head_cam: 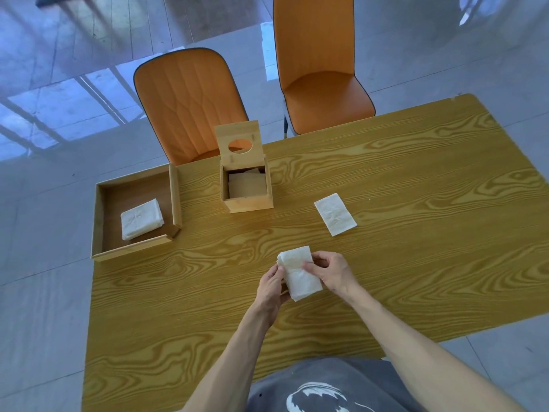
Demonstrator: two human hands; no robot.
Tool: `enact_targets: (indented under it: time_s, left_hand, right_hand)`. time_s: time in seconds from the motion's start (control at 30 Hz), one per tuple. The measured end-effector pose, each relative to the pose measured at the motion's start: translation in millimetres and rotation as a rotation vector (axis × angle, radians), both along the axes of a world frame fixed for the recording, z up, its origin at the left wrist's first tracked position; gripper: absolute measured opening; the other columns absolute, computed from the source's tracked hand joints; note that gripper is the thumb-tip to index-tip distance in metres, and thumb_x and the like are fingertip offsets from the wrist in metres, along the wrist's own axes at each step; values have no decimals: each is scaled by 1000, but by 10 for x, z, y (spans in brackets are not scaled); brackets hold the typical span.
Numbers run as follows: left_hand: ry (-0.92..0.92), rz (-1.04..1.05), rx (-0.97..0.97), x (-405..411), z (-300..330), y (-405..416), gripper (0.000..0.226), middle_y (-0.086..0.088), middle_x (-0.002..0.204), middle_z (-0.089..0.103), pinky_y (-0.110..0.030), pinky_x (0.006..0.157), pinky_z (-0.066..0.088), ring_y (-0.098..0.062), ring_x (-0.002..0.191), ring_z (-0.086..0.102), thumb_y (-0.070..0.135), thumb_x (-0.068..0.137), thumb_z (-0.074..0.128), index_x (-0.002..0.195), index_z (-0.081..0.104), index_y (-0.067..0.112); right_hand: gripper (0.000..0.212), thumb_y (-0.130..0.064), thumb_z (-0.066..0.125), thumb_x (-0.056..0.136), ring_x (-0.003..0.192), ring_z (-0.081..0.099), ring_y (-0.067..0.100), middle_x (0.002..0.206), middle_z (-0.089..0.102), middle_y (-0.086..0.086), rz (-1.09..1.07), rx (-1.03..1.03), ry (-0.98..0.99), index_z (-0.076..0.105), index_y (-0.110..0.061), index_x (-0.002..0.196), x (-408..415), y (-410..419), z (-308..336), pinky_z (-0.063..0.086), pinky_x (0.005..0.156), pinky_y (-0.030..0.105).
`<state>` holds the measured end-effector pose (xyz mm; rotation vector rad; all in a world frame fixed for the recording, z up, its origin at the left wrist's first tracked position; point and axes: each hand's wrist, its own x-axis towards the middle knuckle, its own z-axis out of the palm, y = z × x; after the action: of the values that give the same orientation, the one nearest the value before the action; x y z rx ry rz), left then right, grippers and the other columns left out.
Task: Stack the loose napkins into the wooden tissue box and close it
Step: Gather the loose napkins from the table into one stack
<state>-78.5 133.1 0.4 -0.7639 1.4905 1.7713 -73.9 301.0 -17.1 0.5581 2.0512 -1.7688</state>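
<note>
The wooden tissue box (248, 202) stands at the table's far middle, its hinged lid (237, 145) with a round hole raised upright; folded napkins lie inside it. Both hands hold a small stack of white napkins (298, 273) just above the table's centre: my left hand (271, 288) grips its left edge, my right hand (329, 270) pinches its right side. One loose napkin (335, 214) lies flat to the right of the box. Another napkin pile (142, 219) rests in a wooden tray (136, 249) at the left.
The wood-grain table (416, 263) has two orange chairs behind it, one (190, 105) right behind the box and one (320, 66) further right. The tray overhangs the table's left edge. Grey tiled floor surrounds the table.
</note>
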Motion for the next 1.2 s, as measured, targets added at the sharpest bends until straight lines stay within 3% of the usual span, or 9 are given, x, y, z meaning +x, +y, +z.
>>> enact_targets:
  time_s: [0.13, 0.27, 0.4, 0.57, 0.73, 0.87, 1.03, 1.2]
  left_hand:
    - [5, -4, -1, -23, -22, 10, 28, -9, 111, 71, -34, 70, 57, -24, 99, 67, 29, 105, 43, 114, 67, 19]
    - [33, -24, 12, -66, -31, 40, 22, -6, 107, 74, -40, 80, 59, -22, 95, 70, 25, 101, 54, 117, 67, 17]
    - [75, 2, -72, -104, -103, 54, 16, -8, 108, 74, -52, 90, 57, -26, 98, 71, 13, 95, 63, 110, 67, 18]
    - [51, 55, -84, -163, -116, 23, 18, -8, 108, 72, -53, 90, 57, -28, 102, 70, 9, 95, 61, 112, 64, 15]
    - [48, 109, -80, -197, -79, -43, 14, -5, 106, 71, -48, 87, 59, -22, 97, 70, 11, 96, 61, 105, 62, 21]
    - [30, 134, -81, -232, -55, -79, 16, -4, 102, 71, -33, 72, 60, -18, 92, 70, 13, 97, 59, 112, 60, 18]
    - [8, 140, -65, -269, -41, -109, 17, -5, 103, 70, -35, 74, 60, -19, 92, 69, 12, 98, 58, 114, 60, 18]
    - [1, 154, -61, -271, -54, -134, 22, -6, 106, 69, -35, 73, 59, -20, 94, 69, 11, 98, 57, 120, 58, 17]
  right_hand:
    - [25, -39, 77, 79, 82, 70, 10, 87, 76, -7, 66, 230, 11, 78, -21, 96, -48, -23, -47, 55, 71, 26]
    - [28, -43, 77, 77, 79, 70, 13, 83, 75, -6, 93, 345, 39, 76, -19, 92, -90, -59, -67, 57, 71, 35]
    - [36, -44, 77, 78, 86, 67, 6, 95, 72, -11, 91, 428, 68, 71, -24, 107, -184, -57, 13, 53, 72, 21]
    - [29, -37, 69, 87, 81, 63, 10, 92, 70, -7, -148, 579, 72, 68, -20, 111, -394, 124, 58, 50, 68, 25]
    - [36, -39, 60, 92, 95, 62, 23, 120, 58, 5, -306, 701, -53, 60, -18, 121, -675, 384, 58, 49, 75, 36]
    - [49, -39, 65, 88, 100, 60, 27, 129, 48, 8, -341, 645, -195, 51, -17, 130, -851, 434, 20, 53, 81, 41]
    - [40, -40, 68, 84, 98, 61, 28, 124, 47, 9, -376, 643, -302, 57, -18, 115, -888, 407, -29, 56, 82, 44]
    - [50, -45, 70, 82, 114, 54, 31, 131, 45, 12, -346, 671, -339, 53, -17, 121, -858, 432, -23, 47, 95, 47]
